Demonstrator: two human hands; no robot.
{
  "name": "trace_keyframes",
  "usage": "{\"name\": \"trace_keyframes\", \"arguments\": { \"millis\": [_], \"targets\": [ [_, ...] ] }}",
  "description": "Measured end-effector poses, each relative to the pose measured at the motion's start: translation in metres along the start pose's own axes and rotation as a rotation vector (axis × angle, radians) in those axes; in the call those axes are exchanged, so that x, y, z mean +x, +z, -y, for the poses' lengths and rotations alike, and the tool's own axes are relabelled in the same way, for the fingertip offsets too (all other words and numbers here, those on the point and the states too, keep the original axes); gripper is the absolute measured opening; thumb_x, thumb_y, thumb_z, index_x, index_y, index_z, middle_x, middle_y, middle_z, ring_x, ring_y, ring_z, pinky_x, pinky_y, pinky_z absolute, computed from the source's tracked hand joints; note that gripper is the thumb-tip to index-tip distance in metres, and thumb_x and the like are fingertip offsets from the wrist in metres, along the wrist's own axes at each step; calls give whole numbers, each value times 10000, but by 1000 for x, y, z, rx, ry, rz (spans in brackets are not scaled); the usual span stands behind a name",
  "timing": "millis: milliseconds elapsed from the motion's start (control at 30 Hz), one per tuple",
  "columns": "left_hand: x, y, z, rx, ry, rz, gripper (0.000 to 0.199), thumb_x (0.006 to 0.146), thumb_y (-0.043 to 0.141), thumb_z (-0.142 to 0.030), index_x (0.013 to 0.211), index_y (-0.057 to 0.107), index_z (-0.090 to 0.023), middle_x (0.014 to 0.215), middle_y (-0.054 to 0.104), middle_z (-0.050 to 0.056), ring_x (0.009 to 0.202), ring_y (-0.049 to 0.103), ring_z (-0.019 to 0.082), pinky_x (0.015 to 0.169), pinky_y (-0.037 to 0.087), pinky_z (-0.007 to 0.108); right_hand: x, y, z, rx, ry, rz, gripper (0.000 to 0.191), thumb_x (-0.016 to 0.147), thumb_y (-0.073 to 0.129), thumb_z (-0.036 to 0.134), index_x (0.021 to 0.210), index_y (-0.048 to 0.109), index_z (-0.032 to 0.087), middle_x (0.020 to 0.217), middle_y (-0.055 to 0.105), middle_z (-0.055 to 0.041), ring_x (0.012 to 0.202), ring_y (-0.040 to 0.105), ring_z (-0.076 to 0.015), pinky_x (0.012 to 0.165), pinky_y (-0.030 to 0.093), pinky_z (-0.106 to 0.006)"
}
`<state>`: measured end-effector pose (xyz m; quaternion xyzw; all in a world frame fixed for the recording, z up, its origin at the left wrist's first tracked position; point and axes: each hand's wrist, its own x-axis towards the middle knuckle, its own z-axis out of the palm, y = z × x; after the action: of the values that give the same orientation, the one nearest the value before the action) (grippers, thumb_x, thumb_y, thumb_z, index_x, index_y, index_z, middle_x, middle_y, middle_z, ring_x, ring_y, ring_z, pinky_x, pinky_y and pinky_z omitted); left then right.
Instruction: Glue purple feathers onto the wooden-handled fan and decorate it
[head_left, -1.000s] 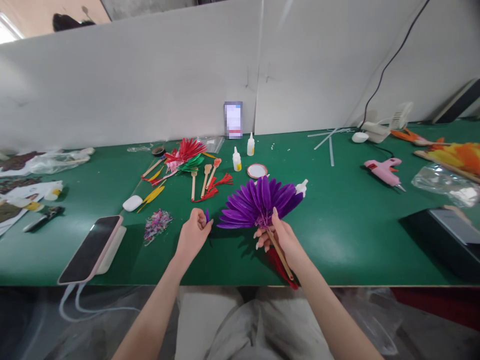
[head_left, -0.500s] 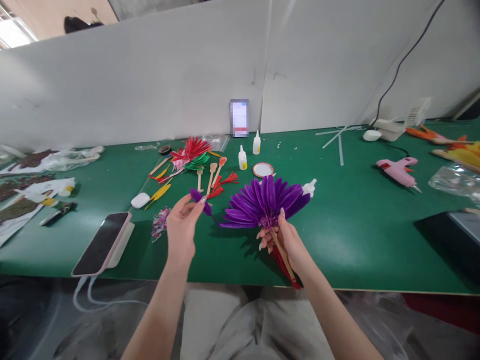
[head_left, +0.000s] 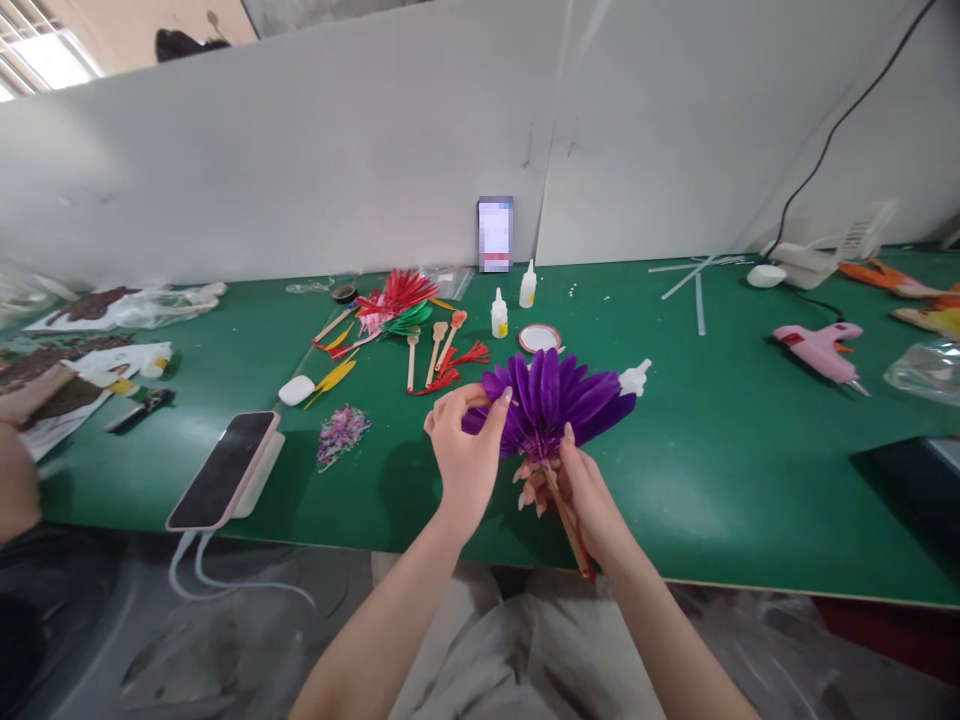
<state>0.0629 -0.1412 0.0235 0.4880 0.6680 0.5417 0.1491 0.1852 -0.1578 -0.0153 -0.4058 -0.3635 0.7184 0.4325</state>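
A fan of purple feathers point(head_left: 551, 395) on a wooden handle point(head_left: 568, 525) is held over the green table, with a bit of red at the handle's lower end. My right hand point(head_left: 581, 490) is closed around the handle just below the feathers. At the fan's left side, my left hand point(head_left: 471, 440) pinches a purple feather, partly hidden by the fingers and overlapping the others. Behind the fan are a small round dish point(head_left: 540, 338) and a white glue bottle point(head_left: 499, 314); a second bottle point(head_left: 528, 286) stands close by.
Wooden sticks point(head_left: 437, 352), red feathers point(head_left: 405, 293) and a heap of colored bits point(head_left: 343, 436) lie left of centre. A phone on a stand point(head_left: 225, 470) is near the front edge. At right lies a pink glue gun point(head_left: 819, 350). Another person's arm point(head_left: 16, 480) reaches in at left.
My left hand has moved right with its feather, from beside the fan onto its left side. The view has shifted slightly, and another person's arm has appeared at left.
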Motion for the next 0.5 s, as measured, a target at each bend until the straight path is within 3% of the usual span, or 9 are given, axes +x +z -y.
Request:
{"name": "trace_keyframes", "arguments": {
  "millis": [133,500],
  "targets": [
    [0,3,-1,104,49,-53,195,712,634,-400,755,608,-212,720,638,-6,771,571,162,859,337,376,0,3,-2,2,-3,17,581,792,399,634,638,630,123,465,603,-55,413,559,-126,379,411,-200],
    [5,3,3,97,35,-19,201,710,633,-404,774,613,-215,708,640,-2,789,576,169,851,348,373,1,5,-1,-34,8,-16,593,744,427,677,568,611,142,468,604,-65,391,548,-121,366,418,-204]
  ]
}}
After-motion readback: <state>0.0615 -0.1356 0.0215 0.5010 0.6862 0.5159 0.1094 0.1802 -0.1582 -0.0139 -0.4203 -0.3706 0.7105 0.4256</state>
